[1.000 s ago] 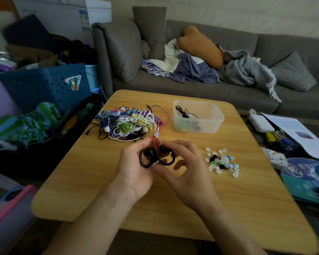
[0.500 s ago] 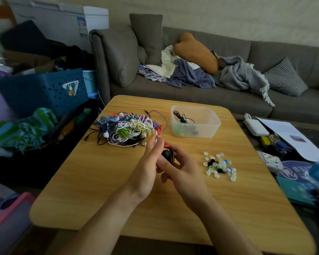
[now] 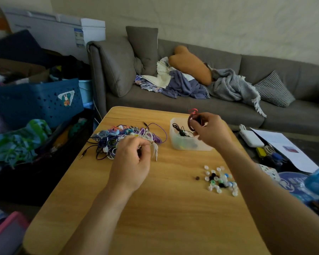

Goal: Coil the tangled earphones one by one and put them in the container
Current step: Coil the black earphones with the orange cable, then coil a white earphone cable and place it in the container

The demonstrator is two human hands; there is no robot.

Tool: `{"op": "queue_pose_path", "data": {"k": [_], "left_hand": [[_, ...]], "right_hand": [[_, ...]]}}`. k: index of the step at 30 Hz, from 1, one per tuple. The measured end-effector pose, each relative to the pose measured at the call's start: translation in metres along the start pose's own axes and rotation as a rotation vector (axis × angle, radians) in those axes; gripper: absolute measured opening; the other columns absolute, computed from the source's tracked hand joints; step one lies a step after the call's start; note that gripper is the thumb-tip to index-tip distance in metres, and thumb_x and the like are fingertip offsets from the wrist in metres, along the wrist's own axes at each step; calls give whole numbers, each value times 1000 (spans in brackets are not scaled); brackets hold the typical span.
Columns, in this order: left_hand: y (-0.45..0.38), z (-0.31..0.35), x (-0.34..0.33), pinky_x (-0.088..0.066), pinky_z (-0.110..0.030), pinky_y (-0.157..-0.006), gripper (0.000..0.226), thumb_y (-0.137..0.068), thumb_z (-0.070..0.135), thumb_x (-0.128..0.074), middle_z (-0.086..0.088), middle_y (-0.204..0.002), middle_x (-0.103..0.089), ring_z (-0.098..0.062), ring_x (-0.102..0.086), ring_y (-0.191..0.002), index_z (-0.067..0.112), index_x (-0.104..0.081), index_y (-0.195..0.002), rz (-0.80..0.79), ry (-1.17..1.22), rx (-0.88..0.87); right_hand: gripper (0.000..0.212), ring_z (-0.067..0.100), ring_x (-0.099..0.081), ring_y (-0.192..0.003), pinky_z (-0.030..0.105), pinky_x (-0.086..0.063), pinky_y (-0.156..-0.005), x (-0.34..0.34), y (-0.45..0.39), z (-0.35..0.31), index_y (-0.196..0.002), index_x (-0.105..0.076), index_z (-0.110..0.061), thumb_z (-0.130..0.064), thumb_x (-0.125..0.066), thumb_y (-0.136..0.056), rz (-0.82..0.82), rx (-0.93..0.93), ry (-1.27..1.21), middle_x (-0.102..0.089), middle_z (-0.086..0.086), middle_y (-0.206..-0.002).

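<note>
Holding the coiled black-and-red earphone [image 3: 195, 120] pinched above the clear plastic container [image 3: 190, 142], the right hand [image 3: 212, 130] risks its springing loose on release; the left hand [image 3: 132, 162] pinches a white cable [image 3: 154, 147] in the colourful tangled pile [image 3: 122, 137].

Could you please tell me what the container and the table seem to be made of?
The container looks like frosted translucent plastic: the earphones inside show dimly through its wall. The table looks like light wood or a wood-look laminate, matte, with visible grain lines; which one cannot be told.
</note>
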State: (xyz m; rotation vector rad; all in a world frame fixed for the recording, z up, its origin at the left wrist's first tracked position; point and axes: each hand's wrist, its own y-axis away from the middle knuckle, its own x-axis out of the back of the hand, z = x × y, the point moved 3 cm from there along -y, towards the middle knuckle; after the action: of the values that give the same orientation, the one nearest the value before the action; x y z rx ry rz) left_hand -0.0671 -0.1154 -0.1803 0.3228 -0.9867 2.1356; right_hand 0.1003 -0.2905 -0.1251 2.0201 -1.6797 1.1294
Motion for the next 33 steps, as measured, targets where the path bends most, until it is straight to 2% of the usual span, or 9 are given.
{"op": "queue_pose_path", "data": {"k": [3,6,9,13,17,21,24,26,33], "left_hand": [[-9,-10,7,-30,-14,-84,8,-94,15,-58,11,-97,-52,-6,-41,-101,17,-66,-93,86,-66,3],[-17,-14,8,-33,-27,-88,7,-93,17,-60,12,-99,-49,-2,-34,-102,18,-66,-91,133,-89,5],[-24,-18,9,-36,-35,-96,6,-91,23,-61,11,-105,-46,-7,-33,-110,21,-66,-94,126,-124,32],[-25,-30,11,-32,-47,-104,28,-87,28,-65,-5,-132,-46,-25,-28,-129,22,-63,-114,87,-269,116],[-21,-42,10,-16,-49,-116,58,-90,38,-61,-3,-156,-22,-28,-9,-145,28,-41,-143,-105,-411,258],[-19,-46,10,-15,-51,-117,54,-93,44,-55,2,-158,-20,-24,-7,-147,30,-40,-142,-189,-437,304],[-19,-46,11,-19,-51,-115,51,-93,42,-56,4,-154,-26,-24,-13,-144,31,-42,-141,-201,-447,305],[-19,-45,12,-21,-50,-114,47,-93,40,-58,4,-152,-29,-24,-17,-142,32,-45,-138,-197,-442,301],[-20,-37,34,-39,-37,-96,20,-89,14,-62,4,-117,-63,-20,-44,-117,20,-68,-107,148,-188,180]], "right_hand": [[24,25,-70,-67,33,-57,-63,4,-46,16,-96,-69,-5,-28,-62,-93,-199,-107,373,-74,12,-78],[30,20,-70,-54,29,-59,-54,3,-71,30,-96,-71,-4,-33,-72,-88,-370,-220,521,-74,10,-70],[36,17,-70,-52,28,-56,-50,3,-83,37,-98,-69,-4,-32,-81,-79,-335,-195,630,-72,9,-69],[39,22,-69,-75,38,-59,-76,-1,-86,35,-93,-70,-16,-39,-89,-67,-217,-119,812,-70,3,-78],[19,27,-64,-78,36,-54,-70,-6,-79,16,-102,-68,-10,-16,-72,-84,-193,-68,836,-60,6,-80],[31,24,-67,-92,34,-55,-83,-31,-57,-43,-108,-74,-20,-3,-58,-87,-141,247,570,-72,6,-105],[26,12,-64,-91,26,-50,-83,-65,-18,-88,-119,-68,-21,-25,-65,-93,-412,441,267,-70,-1,-108],[41,9,-59,-92,25,-46,-79,-90,1,-99,-125,-63,-23,-42,-70,-89,-530,509,298,-65,-3,-110],[21,4,-51,-85,12,-36,-64,-112,2,-97,-107,-75,-19,-24,-70,-87,-323,483,245,-61,-9,-98]]}}
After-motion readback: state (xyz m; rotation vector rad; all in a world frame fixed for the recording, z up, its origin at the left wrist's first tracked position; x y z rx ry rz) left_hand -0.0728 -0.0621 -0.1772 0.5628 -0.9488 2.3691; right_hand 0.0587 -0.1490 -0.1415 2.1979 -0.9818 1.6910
